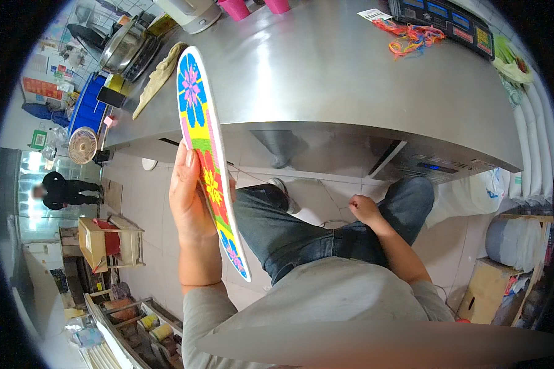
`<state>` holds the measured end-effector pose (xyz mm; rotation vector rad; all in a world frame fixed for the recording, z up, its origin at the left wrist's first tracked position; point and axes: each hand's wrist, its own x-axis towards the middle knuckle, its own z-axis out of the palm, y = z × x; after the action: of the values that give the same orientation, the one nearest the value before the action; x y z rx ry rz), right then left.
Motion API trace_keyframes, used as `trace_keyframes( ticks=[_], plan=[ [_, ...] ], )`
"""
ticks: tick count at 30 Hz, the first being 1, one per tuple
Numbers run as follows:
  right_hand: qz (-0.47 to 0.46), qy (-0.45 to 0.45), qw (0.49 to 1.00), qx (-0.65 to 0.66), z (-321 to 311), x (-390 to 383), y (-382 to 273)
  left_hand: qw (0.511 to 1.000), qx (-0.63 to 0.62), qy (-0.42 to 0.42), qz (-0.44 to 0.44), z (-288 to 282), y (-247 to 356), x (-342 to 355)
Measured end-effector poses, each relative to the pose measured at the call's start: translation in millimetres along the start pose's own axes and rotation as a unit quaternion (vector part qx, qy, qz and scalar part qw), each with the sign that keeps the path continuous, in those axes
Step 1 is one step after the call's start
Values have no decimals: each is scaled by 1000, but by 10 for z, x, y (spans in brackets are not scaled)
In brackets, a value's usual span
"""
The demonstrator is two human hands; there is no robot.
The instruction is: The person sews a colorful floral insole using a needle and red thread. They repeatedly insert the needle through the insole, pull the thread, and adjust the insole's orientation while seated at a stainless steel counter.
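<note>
An embroidered insole [203, 132], long and narrow, stands nearly upright before me. Its patterned face shows blue, yellow, green and red areas with pink and yellow flowers inside a white edge. My left hand [189, 190] is closed round its left side near the middle, with the fingers partly hidden behind it. By my thigh, my right hand [364, 209] is curled into a loose fist. Whatever its fingers may hold is hidden. A tangle of orange, pink and blue thread [412, 38] lies on the steel counter [326, 74], apart from both hands.
A black scale [446, 21] sits at the counter's far right, near a white card [374, 15]. Pink cups [234, 8] and a cream cloth strip [159, 80] lie farther left. A steel pot [122, 52] and a fan [83, 146] stand left. Another person [74, 190] is in the background.
</note>
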<state>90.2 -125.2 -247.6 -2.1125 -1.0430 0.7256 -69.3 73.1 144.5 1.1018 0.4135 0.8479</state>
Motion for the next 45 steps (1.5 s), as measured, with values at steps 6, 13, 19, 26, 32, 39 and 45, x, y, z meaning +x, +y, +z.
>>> trace_keyframes(
  ticks=[6,13,19,26,32,39,45],
  plan=[
    [-134,-3,979,153,-596,135,-1190,995,99,-17,-22,86,-102,-13],
    [-303,-78,894,322,-1385,241,-2468,984,73,-116,-111,98,-372,12],
    [-264,-101,913,293,-1212,316,-2055,993,62,-85,-53,50,-258,2],
    [-124,-73,986,87,-781,433,-934,996,-9,-91,0,-9,-143,-56],
    [162,-143,905,368,-348,467,-192,915,-160,-369,20,-188,218,83],
    [326,-12,718,615,-114,454,189,880,-150,-450,13,-284,426,-6],
    [348,118,688,625,171,386,481,884,-176,-434,5,-339,402,-155]
  ],
)
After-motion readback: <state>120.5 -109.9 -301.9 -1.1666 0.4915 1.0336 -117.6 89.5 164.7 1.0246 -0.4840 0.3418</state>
